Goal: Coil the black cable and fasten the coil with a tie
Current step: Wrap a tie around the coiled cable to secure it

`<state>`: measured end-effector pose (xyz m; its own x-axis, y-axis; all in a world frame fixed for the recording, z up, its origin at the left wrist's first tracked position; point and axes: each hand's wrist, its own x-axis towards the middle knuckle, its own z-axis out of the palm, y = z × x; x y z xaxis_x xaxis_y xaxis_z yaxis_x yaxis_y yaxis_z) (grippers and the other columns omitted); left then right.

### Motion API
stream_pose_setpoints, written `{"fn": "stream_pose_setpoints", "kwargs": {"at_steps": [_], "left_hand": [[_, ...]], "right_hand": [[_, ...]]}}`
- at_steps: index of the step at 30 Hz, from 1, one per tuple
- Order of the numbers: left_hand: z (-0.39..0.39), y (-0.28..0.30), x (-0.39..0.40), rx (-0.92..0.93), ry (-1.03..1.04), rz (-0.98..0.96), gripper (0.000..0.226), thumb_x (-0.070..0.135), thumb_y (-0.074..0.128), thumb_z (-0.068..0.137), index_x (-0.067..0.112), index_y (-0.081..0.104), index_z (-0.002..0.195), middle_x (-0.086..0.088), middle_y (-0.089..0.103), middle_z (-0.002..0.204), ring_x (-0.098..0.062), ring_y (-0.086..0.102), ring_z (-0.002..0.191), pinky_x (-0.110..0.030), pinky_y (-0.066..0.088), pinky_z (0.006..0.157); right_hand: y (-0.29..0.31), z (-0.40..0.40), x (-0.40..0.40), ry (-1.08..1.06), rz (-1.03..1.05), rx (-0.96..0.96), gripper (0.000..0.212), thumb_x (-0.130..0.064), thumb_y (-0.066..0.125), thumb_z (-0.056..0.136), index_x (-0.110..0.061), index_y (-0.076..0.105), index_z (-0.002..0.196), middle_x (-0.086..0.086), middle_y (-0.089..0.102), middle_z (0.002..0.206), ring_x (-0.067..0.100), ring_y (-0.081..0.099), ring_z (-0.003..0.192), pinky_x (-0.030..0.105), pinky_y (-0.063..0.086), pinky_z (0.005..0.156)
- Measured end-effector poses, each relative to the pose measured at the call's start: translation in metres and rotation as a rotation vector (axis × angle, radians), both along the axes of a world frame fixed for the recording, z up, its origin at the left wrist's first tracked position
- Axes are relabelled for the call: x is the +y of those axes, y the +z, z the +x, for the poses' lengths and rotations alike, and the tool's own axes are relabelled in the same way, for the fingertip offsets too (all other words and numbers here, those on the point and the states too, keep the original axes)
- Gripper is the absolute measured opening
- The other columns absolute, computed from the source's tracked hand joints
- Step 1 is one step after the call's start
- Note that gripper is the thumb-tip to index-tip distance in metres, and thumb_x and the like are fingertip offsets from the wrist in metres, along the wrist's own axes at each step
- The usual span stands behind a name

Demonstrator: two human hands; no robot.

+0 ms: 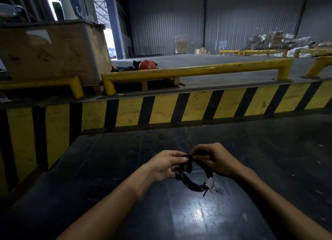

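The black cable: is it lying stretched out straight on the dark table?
No: the black cable is wound into a coil, held at its top by the left hand and right hand.

1. A dark, scuffed metal table (107, 158) is seen nearest.
2. A yellow-and-black striped barrier (197, 106) is set beyond it.
3. Yellow steel guard rails (188, 71) are mounted behind.
4. An orange hard hat (147, 65) is seen beyond the rails.
5. A worn brown crate (53, 52) is placed far left.

left hand (166, 165) + right hand (218, 161): pinch tie (189, 156) atop black cable (186, 180) coil | coil: over dark table (107, 167), mid-width | white connector (210, 182): coil's right side | yellow-black barrier (161, 108): beyond far edge
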<state>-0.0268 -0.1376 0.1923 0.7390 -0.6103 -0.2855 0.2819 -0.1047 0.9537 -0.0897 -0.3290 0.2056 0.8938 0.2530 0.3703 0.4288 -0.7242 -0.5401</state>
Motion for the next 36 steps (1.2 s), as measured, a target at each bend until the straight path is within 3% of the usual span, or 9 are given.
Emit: {"fn": "stream_pose_setpoints", "kwargs": {"at_steps": [7,13,17,22,25,28,31,33,36], "left_hand": [[0.004,-0.006,-0.005,0.087,0.010,0.054,0.015,0.002,0.057,0.088,0.008,0.069,0.095,-0.009,0.069,0.089,-0.024,0.064,0.087,-0.046,0.056,0.075],[0.003,-0.008,-0.006,0.111,-0.047,0.090,0.026,0.001,0.054,0.089,-0.001,0.064,0.113,-0.010,0.070,0.093,-0.022,0.063,0.090,-0.049,0.054,0.082],[0.004,-0.008,0.000,0.110,-0.117,0.047,0.031,0.003,0.055,0.090,-0.003,0.061,0.120,-0.009,0.072,0.094,-0.020,0.065,0.090,-0.044,0.057,0.078],[0.002,-0.014,0.003,0.046,-0.125,0.081,0.026,0.002,0.056,0.089,0.003,0.066,0.113,-0.004,0.070,0.096,-0.014,0.064,0.082,-0.035,0.055,0.071],[0.003,-0.024,0.002,0.013,-0.103,0.090,0.027,0.003,0.056,0.090,0.005,0.065,0.115,-0.005,0.068,0.099,-0.015,0.063,0.083,-0.037,0.054,0.076],[0.007,-0.027,0.003,-0.056,-0.112,0.112,0.025,0.003,0.056,0.090,0.009,0.065,0.112,-0.005,0.067,0.097,-0.013,0.064,0.083,-0.033,0.054,0.072],[0.009,-0.029,0.001,-0.157,-0.169,0.209,0.025,0.005,0.057,0.090,0.011,0.066,0.113,-0.003,0.067,0.095,-0.009,0.065,0.082,-0.032,0.053,0.071],[0.010,-0.036,-0.003,-0.182,-0.172,0.247,0.027,0.008,0.058,0.090,0.011,0.065,0.116,-0.003,0.067,0.098,-0.009,0.065,0.084,-0.032,0.054,0.073],[0.008,-0.055,-0.009,-0.130,-0.041,0.206,0.027,0.013,0.063,0.088,0.008,0.064,0.115,-0.005,0.067,0.102,-0.010,0.064,0.089,-0.028,0.057,0.073]], "right_hand": [[-0.013,-0.010,0.006,-0.087,-0.340,-0.057,0.044,-0.036,0.073,0.075,-0.027,0.055,0.115,-0.005,0.068,0.112,0.014,0.064,0.097,0.033,0.057,0.074],[-0.031,-0.008,0.011,-0.145,-0.233,-0.258,0.016,-0.036,0.062,0.083,-0.021,0.060,0.087,0.004,0.072,0.079,0.026,0.065,0.070,0.041,0.051,0.053],[-0.041,-0.006,0.008,-0.102,-0.065,-0.231,0.008,-0.026,0.065,0.083,-0.019,0.064,0.087,0.002,0.074,0.083,0.019,0.068,0.072,0.043,0.054,0.060],[-0.054,-0.014,0.011,-0.050,-0.188,-0.328,0.012,-0.024,0.066,0.083,-0.018,0.069,0.093,0.002,0.075,0.095,0.019,0.069,0.082,0.036,0.058,0.069],[-0.065,-0.017,0.006,-0.088,0.019,-0.115,0.031,-0.031,0.070,0.079,-0.023,0.065,0.108,-0.004,0.066,0.116,0.009,0.064,0.102,0.030,0.056,0.084],[-0.068,-0.025,0.005,-0.111,0.535,0.330,0.053,-0.039,0.072,0.073,-0.028,0.052,0.121,-0.007,0.061,0.120,0.006,0.061,0.108,0.026,0.053,0.087],[-0.075,-0.027,0.005,-0.108,0.766,0.562,0.031,-0.035,0.061,0.083,-0.019,0.061,0.110,0.006,0.070,0.109,0.017,0.070,0.095,0.026,0.056,0.078],[-0.087,-0.024,0.006,-0.094,0.756,0.599,0.022,-0.018,0.064,0.086,-0.012,0.063,0.107,0.013,0.071,0.103,0.024,0.071,0.092,0.031,0.056,0.079],[-0.110,-0.015,0.005,-0.190,0.800,0.583,0.016,-0.001,0.063,0.085,-0.006,0.064,0.100,0.018,0.069,0.094,0.024,0.073,0.081,0.028,0.057,0.065]]}}
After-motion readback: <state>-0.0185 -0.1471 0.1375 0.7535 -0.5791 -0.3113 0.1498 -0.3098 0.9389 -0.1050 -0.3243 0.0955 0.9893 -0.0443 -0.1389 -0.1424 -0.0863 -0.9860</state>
